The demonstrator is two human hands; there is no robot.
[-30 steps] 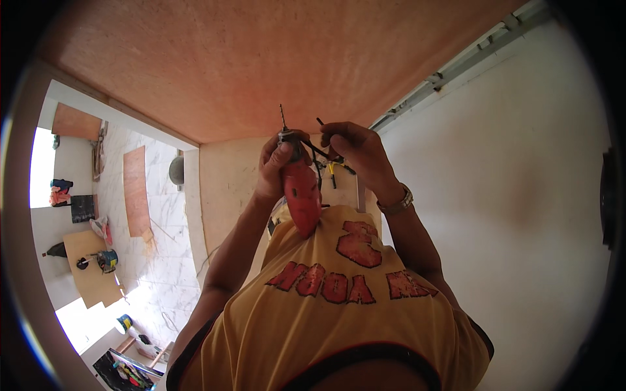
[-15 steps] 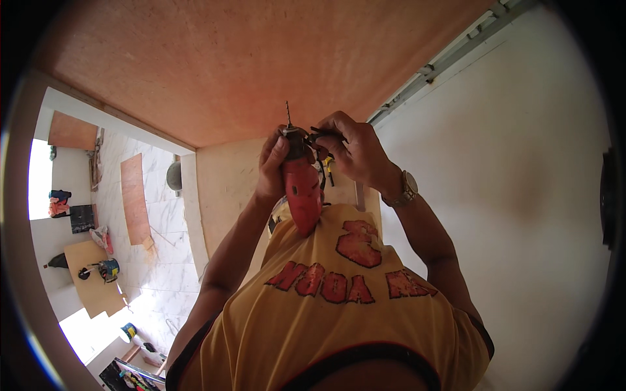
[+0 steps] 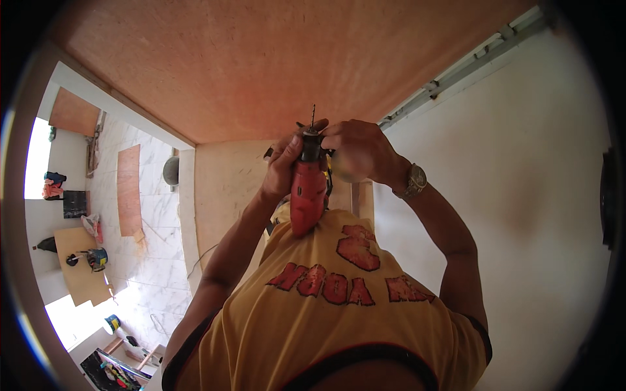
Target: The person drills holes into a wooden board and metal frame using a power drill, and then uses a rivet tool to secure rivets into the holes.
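A red power drill (image 3: 308, 195) stands upright in front of my chest, its rear end against my shirt. Its thin drill bit (image 3: 313, 116) points up from the dark chuck (image 3: 311, 147). My left hand (image 3: 283, 161) is closed around the drill's neck at the chuck, thumb on the near side. A small dark piece (image 3: 268, 153) sticks out beside that hand; its kind is unclear. On the other side, my right hand (image 3: 358, 148) has its fingers bent against the chuck, partly smeared by motion. What those fingers pinch is hidden.
A reddish wooden panel (image 3: 261, 72) spans above and ahead of me. A pale wall (image 3: 502, 195) rises on the right, with a metal track (image 3: 469, 62) along its top. Through the opening at left, a wood sheet (image 3: 129, 192) and a blue-bodied tool (image 3: 97, 259) lie on the marble-patterned floor (image 3: 160, 228).
The drill has shifted a little to the right and stands straighter. My right hand has turned over the chuck; the dark piece it pinched earlier no longer shows in its fingers.
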